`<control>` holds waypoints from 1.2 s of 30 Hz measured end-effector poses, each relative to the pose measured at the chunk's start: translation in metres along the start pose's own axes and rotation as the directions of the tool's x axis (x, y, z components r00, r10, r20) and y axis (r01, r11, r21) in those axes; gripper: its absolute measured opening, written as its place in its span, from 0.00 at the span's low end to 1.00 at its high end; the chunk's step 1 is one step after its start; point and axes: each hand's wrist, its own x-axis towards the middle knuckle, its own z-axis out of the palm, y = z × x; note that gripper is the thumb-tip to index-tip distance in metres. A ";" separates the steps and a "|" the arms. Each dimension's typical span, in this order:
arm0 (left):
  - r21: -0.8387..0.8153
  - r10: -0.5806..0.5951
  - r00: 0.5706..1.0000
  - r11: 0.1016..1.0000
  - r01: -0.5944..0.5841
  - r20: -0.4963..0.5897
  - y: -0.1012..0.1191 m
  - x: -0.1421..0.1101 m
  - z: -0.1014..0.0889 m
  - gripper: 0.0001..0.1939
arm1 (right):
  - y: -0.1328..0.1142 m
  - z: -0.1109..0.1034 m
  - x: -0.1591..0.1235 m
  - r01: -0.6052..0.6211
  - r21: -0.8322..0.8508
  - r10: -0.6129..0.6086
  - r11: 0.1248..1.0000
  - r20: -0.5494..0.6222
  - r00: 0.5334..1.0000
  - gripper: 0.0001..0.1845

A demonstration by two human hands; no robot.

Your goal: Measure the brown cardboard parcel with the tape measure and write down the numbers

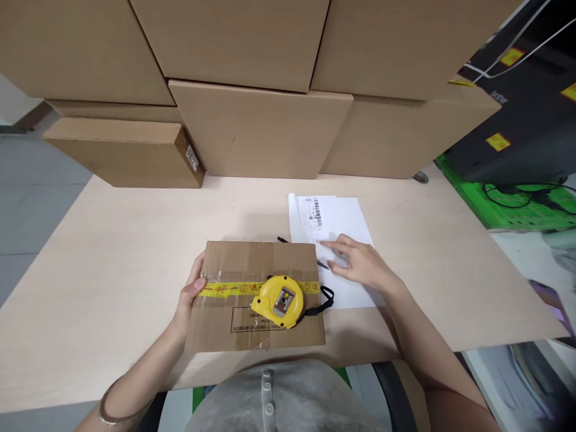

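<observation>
My left hand (pixel 188 300) grips the left edge of a cardboard box (pixel 218 327), its thumb on the top face and its other fingers partly hidden at the side. On top of the box lies a yellow tape measure (pixel 272 300) with a black wrist strap (pixel 324 300) reaching past the right edge. Yellow printed tape runs across the box. My right hand (pixel 357 261) is over a white paper sheet (pixel 348 219), index finger stretched out towards the printed and handwritten lines, thumb apart. Near the thumb shows one end of a dark pen-like thing (pixel 323 264), mostly hidden by the box.
Large cardboard boxes (pixel 261 132) are stacked along the back of the table (pixel 112 258). A flatter box (pixel 144 162) stands at the back left. At the right are a black machine (pixel 517 132) on a green surface, cables (pixel 522 195) and a phone-like object (pixel 549 303).
</observation>
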 end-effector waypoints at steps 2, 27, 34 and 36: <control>0.006 0.011 1.000 1.000 -0.011 0.001 0.001 0.000 0.001 0.43 | -0.016 0.008 0.001 0.087 -0.146 -0.082 0.985 0.038 0.996 0.20; 0.008 -0.012 1.000 1.000 0.013 -0.018 0.001 0.002 0.000 0.45 | -0.016 0.016 0.047 -0.162 -0.268 0.160 0.949 -0.029 0.987 0.12; 0.024 0.032 0.999 0.999 -0.033 0.029 0.000 0.003 -0.001 0.40 | -0.001 -0.005 0.033 -0.243 -0.012 0.237 0.970 -0.174 0.956 0.03; 0.022 0.042 0.999 0.999 -0.043 0.030 0.001 0.003 0.000 0.39 | 0.003 -0.007 0.019 -0.217 0.123 0.237 0.968 -0.177 0.955 0.04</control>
